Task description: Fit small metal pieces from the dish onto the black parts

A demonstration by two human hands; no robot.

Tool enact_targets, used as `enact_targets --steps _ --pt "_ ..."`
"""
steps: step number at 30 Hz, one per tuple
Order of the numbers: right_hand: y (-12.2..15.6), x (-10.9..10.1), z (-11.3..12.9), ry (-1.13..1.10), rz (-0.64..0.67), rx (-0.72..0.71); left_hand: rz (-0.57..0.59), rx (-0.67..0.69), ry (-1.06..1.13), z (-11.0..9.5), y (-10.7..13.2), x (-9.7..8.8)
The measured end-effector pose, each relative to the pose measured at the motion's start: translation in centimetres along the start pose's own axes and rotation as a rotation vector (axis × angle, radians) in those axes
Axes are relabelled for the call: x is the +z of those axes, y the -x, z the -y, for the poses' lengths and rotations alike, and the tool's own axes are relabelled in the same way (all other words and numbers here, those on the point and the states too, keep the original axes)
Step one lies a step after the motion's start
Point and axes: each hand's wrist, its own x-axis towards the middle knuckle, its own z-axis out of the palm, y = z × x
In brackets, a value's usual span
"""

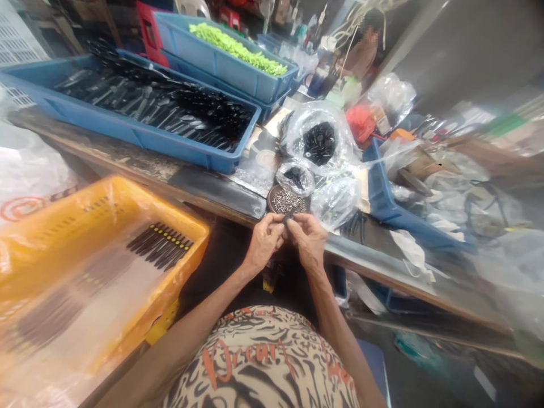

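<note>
Here we find the left hand (pixel 264 242) and right hand (pixel 308 242) close together, pinching a small dark part (pixel 290 216) between them, its long axis tilted toward a round bowl (pixel 269 202) of small metal pieces (pixel 287 202) just ahead, by the table's front edge (pixel 212 195).

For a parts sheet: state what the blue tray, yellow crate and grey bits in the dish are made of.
The blue tray looks like moulded matt plastic with ribbed walls. The yellow crate seems slotted plastic under clear film. The grey bits glint like metal, too small to tell.
</note>
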Motion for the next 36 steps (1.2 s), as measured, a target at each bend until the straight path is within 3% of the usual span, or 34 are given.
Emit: enact_targets --steps 36 --pt "0.21 -0.1 0.21 0.002 0.029 0.016 0.007 -0.025 0.045 0.09 0.5 -0.17"
